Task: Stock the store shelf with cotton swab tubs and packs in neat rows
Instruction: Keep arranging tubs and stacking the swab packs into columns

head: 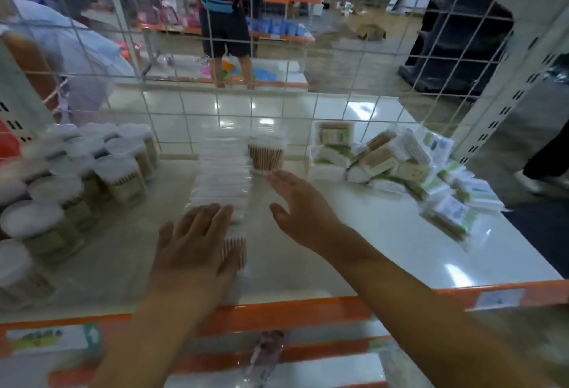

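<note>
A row of clear swab tubs (pixel 223 172) runs front to back down the middle of the white shelf (pixel 385 243). My left hand (pixel 197 239) lies flat on the row's near end, fingers straight. My right hand (pixel 300 203) hovers open just right of the row, its fingertips near a single round tub (pixel 266 155) of wooden swabs at the back. Several round white-lidded tubs (pixel 77 178) stand in rows at the left. A loose heap of swab packs (pixel 409 169) lies at the right.
A white wire grid (pixel 314 104) backs the shelf. The shelf's front edge is an orange rail (pixel 277 313) with price labels. Behind the grid a person in a red top stands in the aisle. A grey upright post (pixel 505 104) borders the right side.
</note>
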The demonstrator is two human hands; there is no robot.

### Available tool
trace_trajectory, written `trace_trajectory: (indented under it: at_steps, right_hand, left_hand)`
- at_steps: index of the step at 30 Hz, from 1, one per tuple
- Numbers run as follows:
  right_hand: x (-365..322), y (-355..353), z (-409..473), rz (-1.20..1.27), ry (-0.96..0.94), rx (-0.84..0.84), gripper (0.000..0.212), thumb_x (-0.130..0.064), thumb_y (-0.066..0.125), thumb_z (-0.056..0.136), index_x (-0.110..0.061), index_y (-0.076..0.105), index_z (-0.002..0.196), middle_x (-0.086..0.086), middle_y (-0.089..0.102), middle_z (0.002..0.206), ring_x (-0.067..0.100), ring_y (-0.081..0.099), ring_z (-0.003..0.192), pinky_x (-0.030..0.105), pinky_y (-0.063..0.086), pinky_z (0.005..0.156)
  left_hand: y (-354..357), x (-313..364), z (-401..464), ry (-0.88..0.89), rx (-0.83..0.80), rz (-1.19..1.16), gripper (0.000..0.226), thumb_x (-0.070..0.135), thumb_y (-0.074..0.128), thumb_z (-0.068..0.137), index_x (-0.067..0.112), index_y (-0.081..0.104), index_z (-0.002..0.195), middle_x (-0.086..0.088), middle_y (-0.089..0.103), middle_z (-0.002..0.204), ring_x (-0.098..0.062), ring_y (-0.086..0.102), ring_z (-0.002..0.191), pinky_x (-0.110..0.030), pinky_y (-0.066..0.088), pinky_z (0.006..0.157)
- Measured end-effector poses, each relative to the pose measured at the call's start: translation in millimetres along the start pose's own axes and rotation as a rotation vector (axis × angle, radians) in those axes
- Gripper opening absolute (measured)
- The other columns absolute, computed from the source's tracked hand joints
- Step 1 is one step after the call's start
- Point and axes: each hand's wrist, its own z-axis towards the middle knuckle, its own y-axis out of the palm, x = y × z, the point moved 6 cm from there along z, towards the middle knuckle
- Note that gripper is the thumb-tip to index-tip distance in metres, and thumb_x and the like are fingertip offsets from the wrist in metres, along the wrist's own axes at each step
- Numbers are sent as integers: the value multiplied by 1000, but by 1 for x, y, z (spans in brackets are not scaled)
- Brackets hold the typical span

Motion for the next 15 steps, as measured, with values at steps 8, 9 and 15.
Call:
trace_trajectory:
  at_steps: [8, 9, 15]
  right_hand:
    - [27, -2, -66, 75, 48, -85, 58, -26, 44, 97, -29, 16, 147, -6, 19, 154, 9, 13, 141, 27, 6, 116]
    - [32, -3, -71, 88, 50, -82, 58, -27, 44, 97, -30, 15, 147, -6, 19, 154, 9, 14, 141, 27, 7, 117]
    - [77, -11, -106, 190, 68, -26, 58, -30, 47, 94, -27, 22, 146, -3, 25, 153, 11, 18, 142, 30, 12, 117]
  left_hand:
    - [15, 67, 11, 65, -24, 12, 51, 43, 38, 77, 13, 55, 114, -9, 66, 107, -29, 60, 101, -55, 49, 77]
    - [19, 76, 12, 72, -34, 6, 50, 43, 38, 77, 14, 53, 115, -9, 66, 107, -30, 62, 100, -55, 50, 77]
    - [43, 125, 15, 108, -120, 9, 53, 44, 38, 77, 13, 59, 114, -8, 66, 108, -30, 65, 98, -53, 52, 75]
